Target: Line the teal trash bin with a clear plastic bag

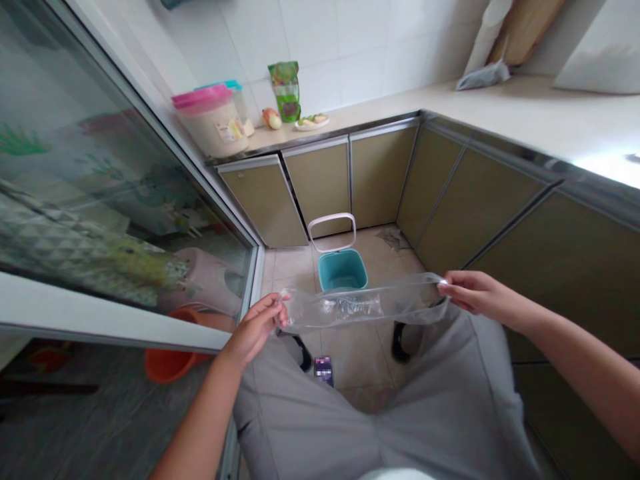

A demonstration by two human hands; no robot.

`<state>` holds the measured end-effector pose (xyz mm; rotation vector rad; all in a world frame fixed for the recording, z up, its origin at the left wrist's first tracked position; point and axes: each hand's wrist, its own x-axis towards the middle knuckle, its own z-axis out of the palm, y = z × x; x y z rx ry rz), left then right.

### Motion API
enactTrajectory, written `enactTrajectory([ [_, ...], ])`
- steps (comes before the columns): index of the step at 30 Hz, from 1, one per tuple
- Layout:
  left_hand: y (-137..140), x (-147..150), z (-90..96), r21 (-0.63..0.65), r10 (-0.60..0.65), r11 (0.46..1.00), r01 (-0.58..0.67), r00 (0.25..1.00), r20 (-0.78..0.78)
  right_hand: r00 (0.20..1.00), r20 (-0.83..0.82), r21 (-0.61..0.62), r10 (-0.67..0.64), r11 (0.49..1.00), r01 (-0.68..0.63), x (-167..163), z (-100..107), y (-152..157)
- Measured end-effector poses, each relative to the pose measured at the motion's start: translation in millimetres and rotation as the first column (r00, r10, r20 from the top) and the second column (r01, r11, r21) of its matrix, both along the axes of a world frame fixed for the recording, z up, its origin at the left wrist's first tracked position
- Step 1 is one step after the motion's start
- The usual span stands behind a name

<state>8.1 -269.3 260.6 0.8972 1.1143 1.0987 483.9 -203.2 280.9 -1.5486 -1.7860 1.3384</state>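
Observation:
A clear plastic bag (360, 307) is stretched sideways in front of my knees, held at both ends. My left hand (257, 327) pinches its left end. At the other end my right hand (467, 291) grips the bag between thumb and fingers. Just beyond it on the tiled floor stands a teal bin (343, 267), its inside facing up toward me. The bin's pale pink ring-shaped rim (332, 217) is tipped up at the back. The bag hides part of the bin's front edge.
Cabinets (383, 170) enclose the far and right sides. On the counter are a pink-lidded tub (210, 123), an onion (271, 119), a green pouch (286, 93) and a small plate (311, 123). A phone (323, 370) lies between my feet. A glass sliding door (120, 180) stands left.

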Motion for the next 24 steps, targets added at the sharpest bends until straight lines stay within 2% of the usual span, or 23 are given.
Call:
enactTrajectory([
  [4, 32.1, -0.6, -42.7, -0.160, -0.005, 0.987, 0.003, 1.000, -0.014, 0.999, -0.035, -0.161, -0.015, 0.987, 0.009, -13.6, -47.4, 30.6],
  [9, 76.6, 4.1, -91.6, -0.284, 0.017, 0.958, -0.045, 0.995, -0.100, 0.996, 0.060, -0.251, -0.061, 0.965, 0.074, -30.8, -103.9, 69.9],
  [14, 106.8, 8.6, -129.6, -0.333, -0.054, 0.943, -0.003, 0.985, -0.163, 0.987, 0.161, -0.294, -0.024, 0.953, 0.071, -35.2, -135.8, 93.2],
  [16, 110.9, 9.8, -144.0, -0.346, -0.137, 0.937, 0.051, 0.963, -0.230, 0.974, 0.224, -0.292, 0.029, 0.956, 0.039, -34.5, -142.3, 96.8],
  [18, 110.4, 10.7, -156.0, -0.380, -0.285, 0.913, 0.150, 0.900, -0.330, 0.950, 0.294, -0.267, 0.108, 0.963, -0.027, -33.9, -146.1, 97.6],
  [20, 106.7, 11.1, -164.0, -0.419, -0.443, 0.867, 0.271, 0.804, -0.396, 0.908, 0.366, -0.245, 0.205, 0.962, -0.118, -34.0, -147.8, 96.2],
  [24, 96.5, 8.4, -170.1, -0.513, -0.704, 0.699, 0.498, 0.608, -0.368, 0.802, 0.433, -0.302, 0.411, 0.905, -0.300, -34.9, -146.9, 91.0],
])
